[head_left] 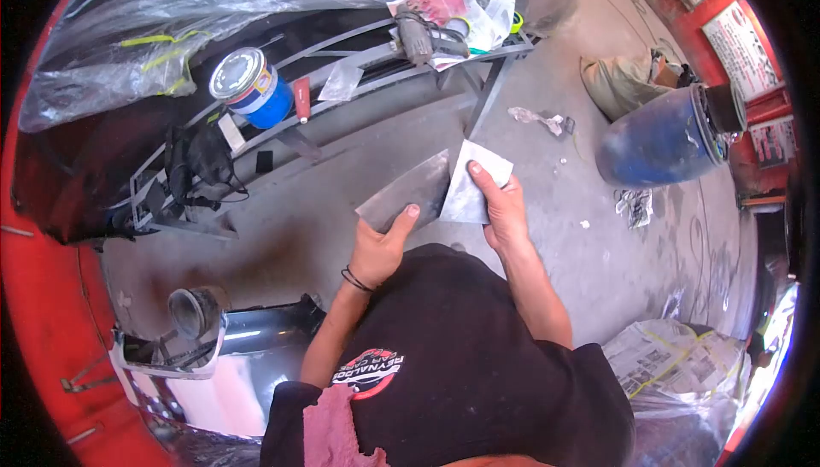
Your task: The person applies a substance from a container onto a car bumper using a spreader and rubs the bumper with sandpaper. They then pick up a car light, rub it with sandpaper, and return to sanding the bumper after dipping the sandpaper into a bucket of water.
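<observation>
As I look down through the head camera, taking the space between the two hands as my dial's centre, both hands are pinching flat sheets. The left hand (382,249) grips the dark sheet (406,192) by its near edge, thumb pressed on the upper face and the fingers hidden beneath, so the sheet reaches out toward 1 o'clock from that hand. The right hand (506,211) pinches the white sheet (468,187) by its right side, thumb on top, with most of it at 10 o'clock from that hand. The two sheets sit side by side between the hands, tilted toward each other; whether their near edges touch, I can't tell.

Beyond them, from 10 to 12 o'clock, I have the metal bench (489,99). On it stand the can (253,91) and, just beside it, a red tool (302,100), both at 10; a pale sheet (342,82) lies at 11 and a grey tool (415,38) near 12. I see a blue barrel (653,142) at 2, a papered bundle (675,356) at 4, a pink rag (331,428) against the shirt (487,339) at 7, and a bumper (231,399) at 8.
</observation>
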`<state>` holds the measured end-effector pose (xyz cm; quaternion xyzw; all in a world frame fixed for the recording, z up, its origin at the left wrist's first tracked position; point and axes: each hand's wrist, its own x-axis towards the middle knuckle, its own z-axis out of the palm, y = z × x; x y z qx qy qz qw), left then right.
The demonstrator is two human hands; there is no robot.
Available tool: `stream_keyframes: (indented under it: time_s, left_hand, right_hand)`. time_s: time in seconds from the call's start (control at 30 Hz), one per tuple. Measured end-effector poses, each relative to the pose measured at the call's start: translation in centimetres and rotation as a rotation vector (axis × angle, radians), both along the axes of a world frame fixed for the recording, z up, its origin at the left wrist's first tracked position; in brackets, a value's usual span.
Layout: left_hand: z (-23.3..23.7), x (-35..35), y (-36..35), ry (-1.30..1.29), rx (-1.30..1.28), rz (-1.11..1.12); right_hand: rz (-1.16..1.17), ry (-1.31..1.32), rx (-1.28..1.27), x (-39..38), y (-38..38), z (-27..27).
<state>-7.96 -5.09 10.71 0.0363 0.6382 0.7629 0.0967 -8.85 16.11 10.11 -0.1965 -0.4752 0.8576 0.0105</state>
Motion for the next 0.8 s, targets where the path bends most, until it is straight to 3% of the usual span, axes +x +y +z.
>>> stream_keyframes:
  time_s: [0.07,0.2,0.3,0.37,0.43,0.5,0.8]
  left_hand:
    - [1.1,0.4,0.7,0.096,-0.154,-0.037]
    - [2.6,0.2,2.1,0.126,-0.081,-0.024]
    - [1.5,-0.2,1.7,0.182,-0.127,0.014]
    - [-0.3,-0.2,0.9,0.070,-0.124,0.138]
    - [-0.3,-0.6,0.8,0.029,0.009,0.130]
    - [0.9,-0.6,0.6,-0.116,0.268,0.221]
    - [-0.5,0.2,-0.1,-0.142,0.264,0.232]
  right_hand:
    - [-0.089,0.091,0.137,-0.3,-0.6,1.0]
    - [-0.096,0.121,0.203,-0.6,-0.1,1.7]
    - [-0.038,0.044,0.110,-0.8,1.0,1.6]
    - [-0.032,0.025,-0.341,-0.9,1.4,2.4]
    - [0.014,0.018,-0.316,-0.7,1.9,3.1]
    - [0.088,0.070,-0.451,-0.7,2.2,3.1]
    - [0.047,0.106,-0.513,0.0,2.5,2.3]
